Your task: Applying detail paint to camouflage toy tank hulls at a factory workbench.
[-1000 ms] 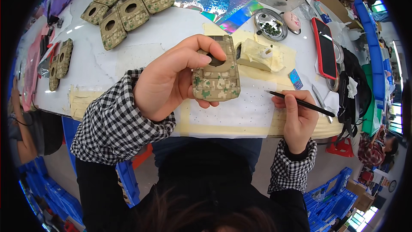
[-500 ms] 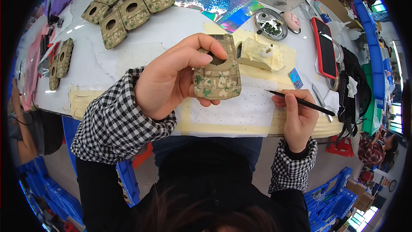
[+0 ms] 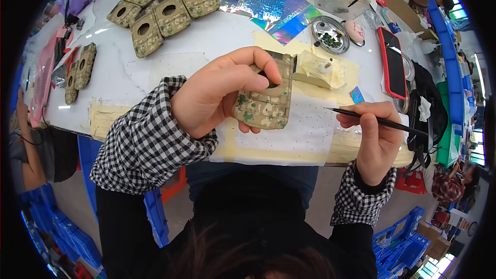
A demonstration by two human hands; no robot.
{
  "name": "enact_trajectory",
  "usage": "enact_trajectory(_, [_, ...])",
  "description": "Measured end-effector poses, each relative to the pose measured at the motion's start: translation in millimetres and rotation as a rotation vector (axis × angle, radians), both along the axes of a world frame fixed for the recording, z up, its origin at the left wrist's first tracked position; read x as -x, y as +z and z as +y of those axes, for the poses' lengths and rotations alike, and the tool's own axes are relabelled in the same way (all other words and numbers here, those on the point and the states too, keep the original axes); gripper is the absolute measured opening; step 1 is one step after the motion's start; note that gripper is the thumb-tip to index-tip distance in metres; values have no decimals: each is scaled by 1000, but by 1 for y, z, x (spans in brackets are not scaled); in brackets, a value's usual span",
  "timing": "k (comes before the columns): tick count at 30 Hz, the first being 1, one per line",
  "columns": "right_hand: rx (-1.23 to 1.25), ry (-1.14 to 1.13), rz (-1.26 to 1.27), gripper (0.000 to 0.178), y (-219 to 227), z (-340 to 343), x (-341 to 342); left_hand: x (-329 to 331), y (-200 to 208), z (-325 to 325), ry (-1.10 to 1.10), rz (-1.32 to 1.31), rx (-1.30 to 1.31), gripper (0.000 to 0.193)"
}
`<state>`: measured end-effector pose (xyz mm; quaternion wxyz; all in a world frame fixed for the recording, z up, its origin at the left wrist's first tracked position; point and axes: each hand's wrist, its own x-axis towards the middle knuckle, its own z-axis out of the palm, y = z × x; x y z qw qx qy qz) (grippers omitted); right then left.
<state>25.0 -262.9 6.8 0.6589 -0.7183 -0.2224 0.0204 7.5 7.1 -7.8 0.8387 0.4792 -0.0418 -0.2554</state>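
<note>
Left hand (image 3: 217,93) covers left half of camouflage pad (image 3: 264,104). Contents of small metal dish (image 3: 330,34) too tiny to identify. Brush tip (image 3: 330,109) indistinct.

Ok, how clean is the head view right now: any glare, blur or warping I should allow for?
Head view: strong fisheye, so the white table bows and the corners go black; the left hand on the camouflage case and the right hand with the thin black tool are sharp; the holographic sheets glint, and small bright glare streaks sit on the table's left side.
</note>
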Motion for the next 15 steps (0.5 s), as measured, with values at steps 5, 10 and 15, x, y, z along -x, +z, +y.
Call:
enact_trajectory(5, [-28, 235, -43, 12, 29, 29, -9, -1, 1, 2, 8, 67, 31, 21])
enact_trajectory(10, [61, 330, -115, 9, 37, 49, -18, 3, 7, 1, 40, 99, 7, 21])
enact_trajectory(15, [140, 352, -130, 9, 39, 56, -22, 5, 11, -1, 47, 114, -15, 20])
